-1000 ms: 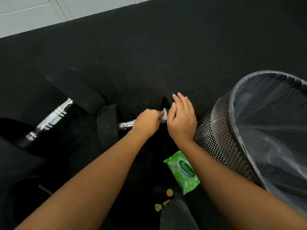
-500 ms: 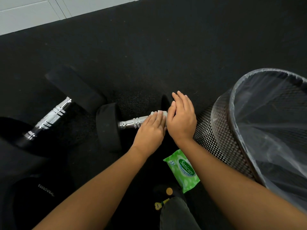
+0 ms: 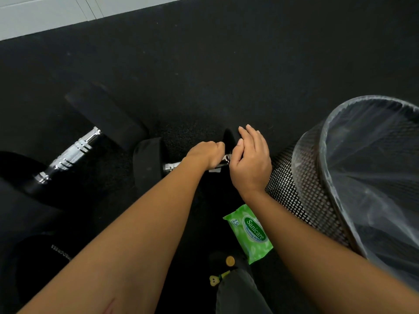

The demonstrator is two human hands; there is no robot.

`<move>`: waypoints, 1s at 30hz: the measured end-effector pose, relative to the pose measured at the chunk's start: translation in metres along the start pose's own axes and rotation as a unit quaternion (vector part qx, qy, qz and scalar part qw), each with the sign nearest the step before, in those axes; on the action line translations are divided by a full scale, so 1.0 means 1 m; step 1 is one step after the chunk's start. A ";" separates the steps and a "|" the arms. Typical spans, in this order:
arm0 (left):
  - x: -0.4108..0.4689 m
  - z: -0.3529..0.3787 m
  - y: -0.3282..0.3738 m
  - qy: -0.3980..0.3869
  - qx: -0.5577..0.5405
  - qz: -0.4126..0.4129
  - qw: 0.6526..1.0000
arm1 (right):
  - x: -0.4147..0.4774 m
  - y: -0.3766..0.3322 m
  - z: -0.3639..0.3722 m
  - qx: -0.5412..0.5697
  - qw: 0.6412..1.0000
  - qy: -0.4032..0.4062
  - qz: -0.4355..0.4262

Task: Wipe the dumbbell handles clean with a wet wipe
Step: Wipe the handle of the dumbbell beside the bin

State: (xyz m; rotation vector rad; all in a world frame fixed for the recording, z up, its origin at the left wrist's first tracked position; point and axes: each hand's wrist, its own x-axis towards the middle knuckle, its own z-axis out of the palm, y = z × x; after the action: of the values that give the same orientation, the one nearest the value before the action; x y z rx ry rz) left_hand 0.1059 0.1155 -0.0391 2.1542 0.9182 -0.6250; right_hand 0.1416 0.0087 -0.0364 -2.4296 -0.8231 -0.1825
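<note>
**Chrome handle in a wiping fist**

Green packet of wipes [image 3: 249,232] lies nearest the person, on the floor between the two forearms and near the foot of a wire bin [image 3: 292,196]. Past it, the left hand [image 3: 205,155] is curled into a fist round the dumbbell handle [image 3: 171,166], with a white wipe [image 3: 215,170] caught underneath; one corner pokes out below the hand. The right hand [image 3: 251,162] is flat, fingers straight and together, resting against the dumbbell's black right weight [image 3: 229,138]. The dumbbell lies on the black rubber floor [image 3: 226,64], its left weight [image 3: 147,164] free of both hands. Farther left lies a second dumbbell [image 3: 72,155], its chrome handle bare. The bin, lined with a clear bag [image 3: 367,159], stands at the right. Pale panels [image 3: 45,14] edge the far floor.
</note>
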 end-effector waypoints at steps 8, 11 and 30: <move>-0.006 -0.006 0.004 -0.027 -0.014 -0.076 0.997 | 0.000 0.002 0.003 -0.002 1.000 0.014 -0.010; -0.008 -0.006 0.008 -0.020 -0.076 -0.058 0.995 | 0.001 0.000 0.004 -0.008 1.000 0.021 -0.003; -0.014 -0.001 0.005 0.008 -0.030 -0.019 0.999 | 0.001 0.000 0.004 0.001 1.000 0.009 0.001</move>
State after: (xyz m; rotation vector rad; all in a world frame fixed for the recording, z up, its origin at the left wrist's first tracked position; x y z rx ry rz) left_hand 0.1008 0.1078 -0.0270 2.0952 0.9752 -0.5926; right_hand 0.1425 0.0112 -0.0391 -2.4240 -0.8119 -0.2028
